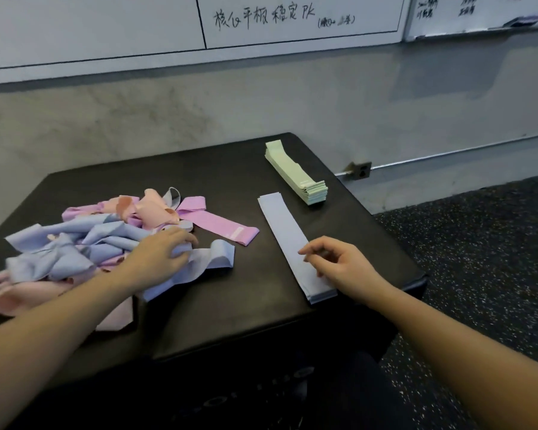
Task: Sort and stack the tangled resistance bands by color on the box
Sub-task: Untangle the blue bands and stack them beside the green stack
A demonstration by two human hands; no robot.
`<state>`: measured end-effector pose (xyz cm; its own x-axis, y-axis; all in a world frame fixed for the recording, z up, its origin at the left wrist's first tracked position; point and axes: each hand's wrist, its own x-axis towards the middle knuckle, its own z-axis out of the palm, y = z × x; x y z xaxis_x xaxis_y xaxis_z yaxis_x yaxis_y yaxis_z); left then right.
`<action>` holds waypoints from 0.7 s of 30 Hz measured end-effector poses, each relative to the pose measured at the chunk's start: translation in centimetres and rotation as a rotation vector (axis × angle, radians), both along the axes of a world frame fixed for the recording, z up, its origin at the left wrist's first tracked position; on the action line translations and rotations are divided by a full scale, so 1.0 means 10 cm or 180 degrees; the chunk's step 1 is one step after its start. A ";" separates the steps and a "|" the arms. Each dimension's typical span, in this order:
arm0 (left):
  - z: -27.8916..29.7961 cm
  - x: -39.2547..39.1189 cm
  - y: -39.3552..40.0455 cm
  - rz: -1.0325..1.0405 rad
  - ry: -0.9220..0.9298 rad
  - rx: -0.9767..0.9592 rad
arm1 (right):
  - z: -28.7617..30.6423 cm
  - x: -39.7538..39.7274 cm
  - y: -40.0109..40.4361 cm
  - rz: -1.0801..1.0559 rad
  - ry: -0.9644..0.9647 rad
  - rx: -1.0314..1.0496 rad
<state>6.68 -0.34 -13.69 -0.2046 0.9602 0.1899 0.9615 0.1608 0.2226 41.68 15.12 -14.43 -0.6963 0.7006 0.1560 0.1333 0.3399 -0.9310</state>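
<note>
A tangled heap of blue, pink and purple bands [84, 246] covers the left half of the black box [230, 305]. My left hand [162, 254] lies on the heap's right side, its fingers curled round a blue band [213, 259] that loops out to the right. A flat stack of blue bands [288, 240] lies right of centre. My right hand [339, 262] hovers over that stack's near end, fingers loosely bent and holding nothing. A neat stack of green bands [295, 173] sits at the far right. One purple band [221, 226] stretches out from the heap.
The box stands against a grey wall with a whiteboard [292, 20] above. Speckled dark floor [479, 259] lies to the right of the box, and a wall outlet [362, 170] sits low behind it. Bare box surface shows between the heap and the blue stack.
</note>
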 end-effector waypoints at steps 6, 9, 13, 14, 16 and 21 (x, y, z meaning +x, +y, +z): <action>-0.26 -0.10 -0.14 0.0066 -0.0331 0.0193 | 0.12 -0.51 -0.14 0.0301 -0.0293 0.0315; -0.35 -0.04 -0.18 0.0100 -0.0196 0.0481 | 0.13 -0.78 -0.18 0.0434 -0.0397 0.0710; -0.39 -0.05 -0.18 0.0163 -0.0551 0.0683 | 0.18 -1.15 -0.28 0.0778 -0.0584 0.1373; -0.39 -0.05 -0.18 0.0191 -0.0820 0.0757 | 0.21 -1.23 -0.32 0.0889 -0.0675 0.1623; -0.39 -0.06 -0.19 0.0258 -0.1361 0.0882 | 0.23 -1.38 -0.37 0.1083 -0.0906 0.2144; -0.40 -0.04 -0.25 0.0107 -0.1543 0.1180 | 0.16 -1.68 -0.37 0.1176 -0.1712 0.2769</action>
